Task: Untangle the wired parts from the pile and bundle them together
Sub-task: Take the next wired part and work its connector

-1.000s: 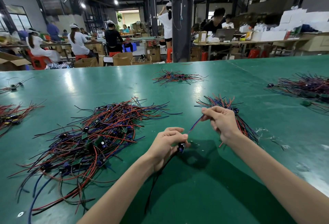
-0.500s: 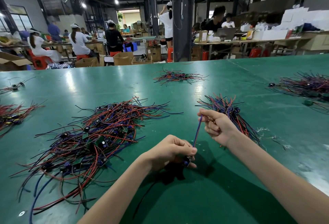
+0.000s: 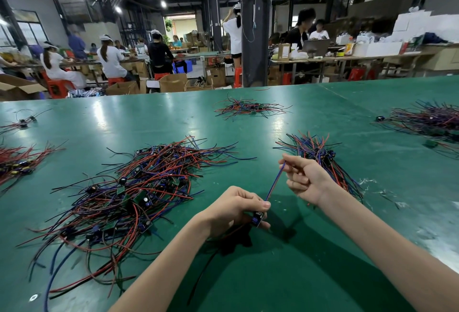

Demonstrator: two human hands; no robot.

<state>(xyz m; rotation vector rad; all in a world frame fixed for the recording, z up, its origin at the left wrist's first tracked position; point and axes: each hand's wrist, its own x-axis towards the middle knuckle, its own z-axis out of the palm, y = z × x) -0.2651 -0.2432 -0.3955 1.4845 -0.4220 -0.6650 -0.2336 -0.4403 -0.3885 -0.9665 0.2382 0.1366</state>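
Head view: the small black-and-blue board with thin blue-and-red wires (image 3: 257,218) is held just above the glossy green tabletop (image 3: 248,277), the left hand (image 3: 236,208) gripping the board and the right hand (image 3: 306,179) pinching the wires. Over the last second the wires swung from slanting to steep, clear of the tangled red, blue and black wire pile (image 3: 139,187). Next probably comes the sorted bundle (image 3: 315,148) behind the right hand. Seated workers (image 3: 109,61) and cardboard boxes (image 3: 172,82) lie beyond.

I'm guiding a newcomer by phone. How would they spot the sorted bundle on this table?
On the green table, find the right hand and left hand holding one wired part between them. The bundle lies just beyond the right hand, partly hidden by it. Its wires run roughly parallel, unlike the sprawling tangled pile left of both hands.
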